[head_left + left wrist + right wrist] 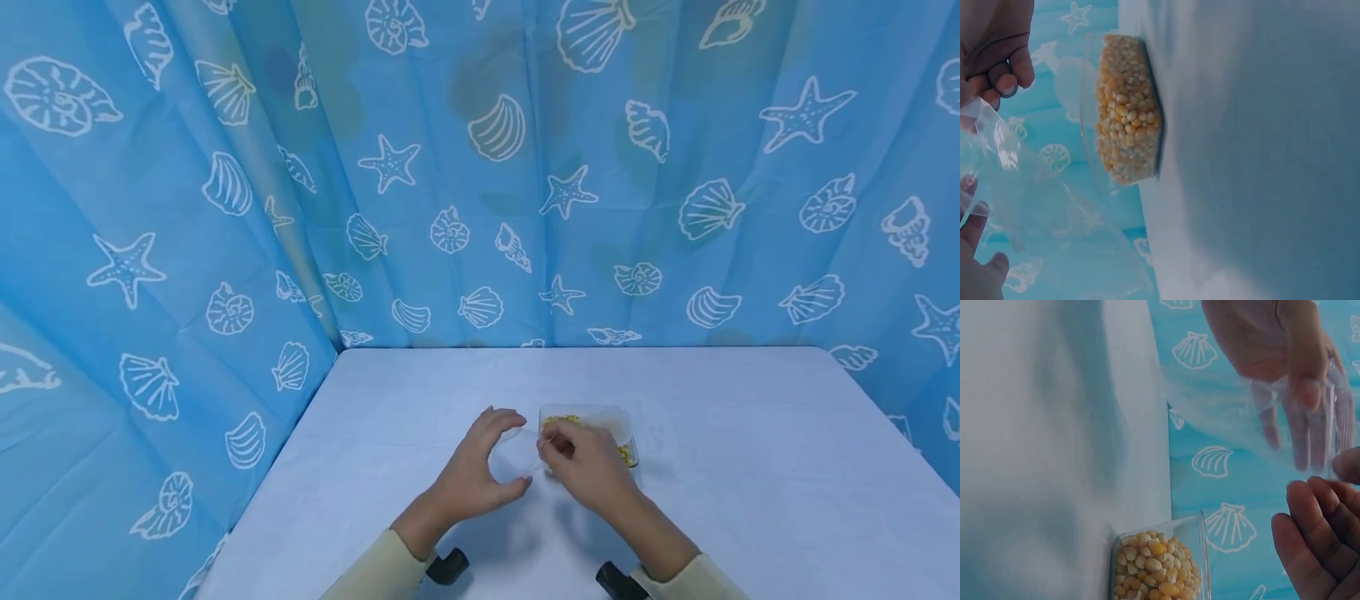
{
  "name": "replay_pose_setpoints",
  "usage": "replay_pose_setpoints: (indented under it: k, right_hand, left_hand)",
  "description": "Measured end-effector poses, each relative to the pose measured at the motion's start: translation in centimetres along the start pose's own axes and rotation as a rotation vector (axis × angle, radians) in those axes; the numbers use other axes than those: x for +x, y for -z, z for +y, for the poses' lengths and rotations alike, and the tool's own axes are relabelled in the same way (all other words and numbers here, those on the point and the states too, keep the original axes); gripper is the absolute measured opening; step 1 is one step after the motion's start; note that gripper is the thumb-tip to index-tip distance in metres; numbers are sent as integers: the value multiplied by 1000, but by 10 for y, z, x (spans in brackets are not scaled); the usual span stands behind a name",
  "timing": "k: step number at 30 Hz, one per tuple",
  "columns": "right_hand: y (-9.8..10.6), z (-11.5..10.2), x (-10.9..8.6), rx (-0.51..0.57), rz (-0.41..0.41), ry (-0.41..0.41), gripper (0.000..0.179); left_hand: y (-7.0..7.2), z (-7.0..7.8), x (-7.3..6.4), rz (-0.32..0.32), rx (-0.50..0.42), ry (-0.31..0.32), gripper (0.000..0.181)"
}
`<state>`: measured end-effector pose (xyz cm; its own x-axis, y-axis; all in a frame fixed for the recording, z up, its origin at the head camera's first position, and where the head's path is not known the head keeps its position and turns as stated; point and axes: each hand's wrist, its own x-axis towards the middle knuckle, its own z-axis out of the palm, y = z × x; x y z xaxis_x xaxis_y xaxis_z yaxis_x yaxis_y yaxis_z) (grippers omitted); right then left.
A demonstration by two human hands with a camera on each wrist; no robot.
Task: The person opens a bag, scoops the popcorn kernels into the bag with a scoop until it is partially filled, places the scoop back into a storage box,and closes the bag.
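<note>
A thin clear plastic bag (1054, 200) hangs between my two hands, its mouth spread into a loop. With its fingers and thumb curved in a wide C, my left hand (471, 475) grips the bag's rim; the fingers show through the film in the right wrist view. On the other side, my right hand (596, 467) pinches the rim between thumb and fingertips. Just beyond the right hand stands a clear rectangular container (1203, 540) filled with yellow corn kernels (1129, 112). In the head view, that hand partly hides the container.
A white table (720, 433) holds the container. Behind and to the left hangs a blue curtain (450, 292) printed with white shells and starfish. A pale rounded shape (611, 422) overlaps the container. Black wrist mounts (447, 567) sit at both cuffs.
</note>
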<state>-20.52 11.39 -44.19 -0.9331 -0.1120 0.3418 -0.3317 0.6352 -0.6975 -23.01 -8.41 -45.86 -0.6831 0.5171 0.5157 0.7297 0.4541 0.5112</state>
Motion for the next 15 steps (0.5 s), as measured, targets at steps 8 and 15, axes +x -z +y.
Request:
replay_pose_setpoints:
  k: [8, 15]
  right_hand:
    - [2, 2, 0, 71, 1, -15, 8]
    - [3, 4, 0, 133, -36, -29, 9]
  left_hand:
    - [-1, 1, 1, -38, -82, 114, 75]
    - [-2, 0, 3, -54, -62, 94, 70]
